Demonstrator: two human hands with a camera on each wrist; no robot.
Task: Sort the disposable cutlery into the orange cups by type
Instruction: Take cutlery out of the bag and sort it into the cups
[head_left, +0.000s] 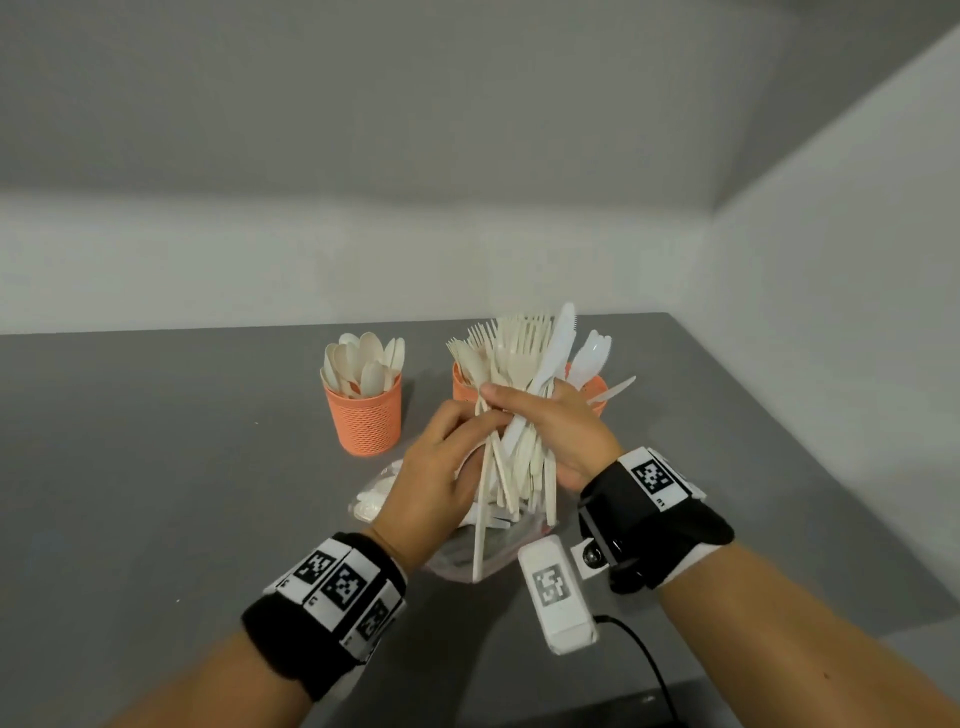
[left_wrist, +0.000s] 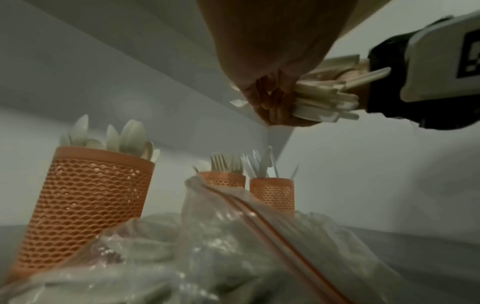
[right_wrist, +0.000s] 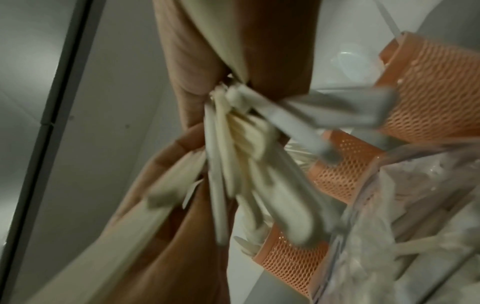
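A clear bag (head_left: 457, 561) lies on the grey table (head_left: 156, 493) under both hands, hiding part of the fork cup (left_wrist: 221, 180). The right hand (head_left: 561, 436) clasps a cream bundle (head_left: 514, 395) of forks plus a white knife (head_left: 553, 353), upright above the bag; the left hand (head_left: 441, 467) pinches its handles. Spoon cup (head_left: 366, 415) stands left, knife cup (head_left: 595, 389) right.

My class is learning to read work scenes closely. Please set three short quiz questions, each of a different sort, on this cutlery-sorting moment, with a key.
1. True or false: the left-most orange mesh plastic cup holds forks.
2. Which hand's grip holds the mixed bundle of cream and white disposable cutlery: A the left hand, B the right hand?
3. Fill in: the clear plastic zip bag lies ___ the hands.

Key: 1 false, spoons; 2 B; 3 below.
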